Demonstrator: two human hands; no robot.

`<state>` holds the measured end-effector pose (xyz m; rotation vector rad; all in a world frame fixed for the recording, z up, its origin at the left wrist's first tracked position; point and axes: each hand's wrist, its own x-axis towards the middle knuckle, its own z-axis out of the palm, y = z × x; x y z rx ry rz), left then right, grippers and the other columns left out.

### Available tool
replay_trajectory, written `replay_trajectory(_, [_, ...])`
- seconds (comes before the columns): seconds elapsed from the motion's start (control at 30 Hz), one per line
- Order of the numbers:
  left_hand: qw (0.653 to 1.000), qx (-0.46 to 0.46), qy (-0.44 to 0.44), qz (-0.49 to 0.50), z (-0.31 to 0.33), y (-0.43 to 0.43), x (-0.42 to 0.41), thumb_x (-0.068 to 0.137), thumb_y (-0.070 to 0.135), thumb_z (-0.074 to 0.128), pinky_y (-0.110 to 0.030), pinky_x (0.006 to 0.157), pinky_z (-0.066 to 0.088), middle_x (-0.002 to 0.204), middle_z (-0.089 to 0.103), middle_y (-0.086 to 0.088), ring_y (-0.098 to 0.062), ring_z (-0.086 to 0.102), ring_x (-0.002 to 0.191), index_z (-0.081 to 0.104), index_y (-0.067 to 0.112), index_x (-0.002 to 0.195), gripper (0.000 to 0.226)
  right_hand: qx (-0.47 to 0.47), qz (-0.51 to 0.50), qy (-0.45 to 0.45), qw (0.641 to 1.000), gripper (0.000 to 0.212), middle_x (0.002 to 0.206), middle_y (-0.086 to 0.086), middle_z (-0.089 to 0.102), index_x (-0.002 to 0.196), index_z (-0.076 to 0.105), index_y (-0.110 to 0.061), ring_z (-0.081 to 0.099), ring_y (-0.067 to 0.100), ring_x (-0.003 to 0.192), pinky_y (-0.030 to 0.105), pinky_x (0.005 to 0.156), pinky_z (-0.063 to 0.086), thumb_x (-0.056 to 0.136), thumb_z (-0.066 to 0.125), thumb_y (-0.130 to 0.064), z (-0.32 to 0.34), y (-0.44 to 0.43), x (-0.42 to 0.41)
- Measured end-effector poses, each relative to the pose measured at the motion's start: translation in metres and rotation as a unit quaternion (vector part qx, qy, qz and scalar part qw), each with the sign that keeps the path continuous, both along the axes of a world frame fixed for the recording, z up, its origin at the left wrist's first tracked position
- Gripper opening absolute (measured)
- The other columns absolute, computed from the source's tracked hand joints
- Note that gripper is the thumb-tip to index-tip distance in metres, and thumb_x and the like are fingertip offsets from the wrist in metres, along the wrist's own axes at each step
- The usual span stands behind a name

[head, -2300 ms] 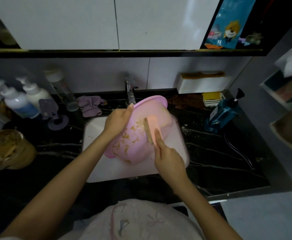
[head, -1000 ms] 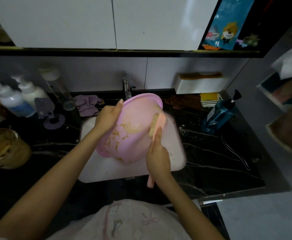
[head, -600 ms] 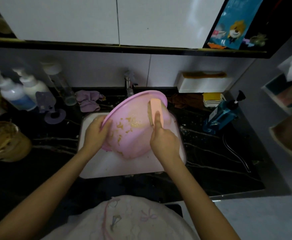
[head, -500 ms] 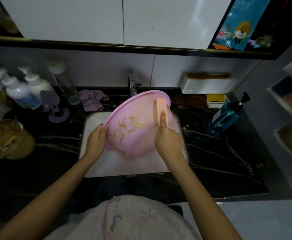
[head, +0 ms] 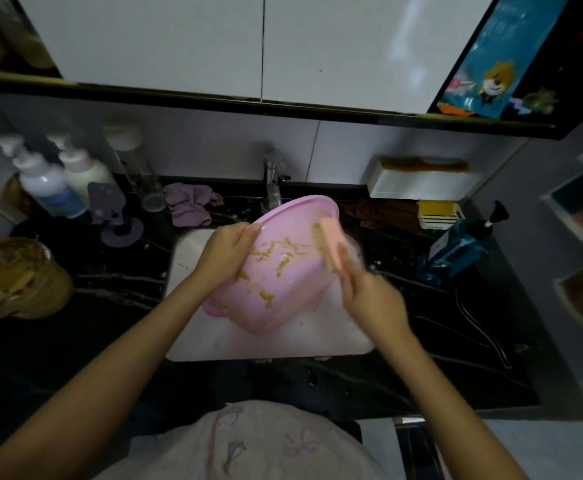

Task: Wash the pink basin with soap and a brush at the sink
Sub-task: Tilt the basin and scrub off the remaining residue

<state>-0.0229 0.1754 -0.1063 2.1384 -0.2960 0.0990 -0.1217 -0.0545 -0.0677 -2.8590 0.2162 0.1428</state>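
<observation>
A: Left hand (head: 226, 251)?
B: Forearm reaching forward; fingers curled over the pink basin (head: 283, 282) rim.
A: Right hand (head: 375, 303)?
B: Forearm reaching forward, motion-blurred; fingers gripping the brush (head: 330, 237).

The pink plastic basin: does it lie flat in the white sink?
No, the pink plastic basin is tilted steeply over the white sink, with the left hand gripping its rim.

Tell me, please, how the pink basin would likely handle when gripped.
Probably light: the left hand holds the pink basin tilted by its rim. Likely stiff: its wall shows no buckling under the brush. The yellowish smears may make it slippery.
</observation>
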Motion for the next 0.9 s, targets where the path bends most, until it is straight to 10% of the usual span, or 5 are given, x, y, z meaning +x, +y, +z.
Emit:
replay_trajectory(0.23, [0.999,0.040,0.005,-0.001,0.010,-0.017,0.005,0.090,0.045,0.037,-0.032,0.053,0.028,0.049,0.040,0.004,-0.011,0.041,0.050,0.034,0.023,0.052,0.044,0.023,0.132,-0.039,0.990,0.051,0.087,0.014,0.067,0.148,0.015,-0.042,0.063,0.033,0.077,0.033,0.056,0.037,0.100,0.032,-0.039,0.001,0.010,-0.010])
replay_trajectory(0.4, [0.998,0.057,-0.007,-0.004,0.008,-0.024,0.003,0.090,0.046,0.035,-0.032,0.054,0.028,0.050,0.041,0.004,-0.017,0.043,0.053,0.035,0.022,0.053,0.044,0.083,-0.050,-0.045,0.994,0.050,0.085,0.018,0.066,0.150,0.023,-0.028,0.064,0.033,0.076,0.031,0.054,0.039,0.101,0.033,-0.032,-0.005,-0.018,0.019])
replay_trajectory(0.57, [0.998,0.061,-0.009,0.001,0.010,-0.017,0.011,0.090,0.047,0.035,-0.035,0.056,0.032,0.050,0.040,0.004,-0.021,0.044,0.055,0.033,0.021,0.053,0.045,0.049,0.112,-0.102,0.987,0.053,0.069,0.019,0.066,0.148,0.019,-0.037,0.062,0.039,0.062,0.039,0.050,0.043,0.097,0.032,-0.039,-0.022,0.027,-0.034])
replay_trajectory(0.77, [0.998,0.063,-0.005,0.001,0.006,-0.021,0.005,0.090,0.048,0.035,-0.033,0.055,0.030,0.051,0.041,0.004,-0.020,0.044,0.056,0.034,0.020,0.055,0.045,0.181,-0.102,-0.099,0.973,0.050,0.088,0.025,0.066,0.149,0.023,-0.029,0.063,0.039,0.076,0.040,0.061,0.047,0.100,0.035,-0.029,-0.026,0.003,0.004])
replay_trajectory(0.9, [0.999,0.035,-0.003,0.011,0.004,-0.008,0.016,0.090,0.049,0.038,-0.035,0.055,0.032,0.048,0.036,0.005,-0.014,0.037,0.050,0.032,0.020,0.053,0.047,0.162,0.012,-0.092,0.982,0.058,0.077,0.026,0.065,0.149,0.003,-0.032,0.060,0.042,0.070,0.043,0.060,0.043,0.099,0.032,-0.037,-0.041,0.052,-0.040])
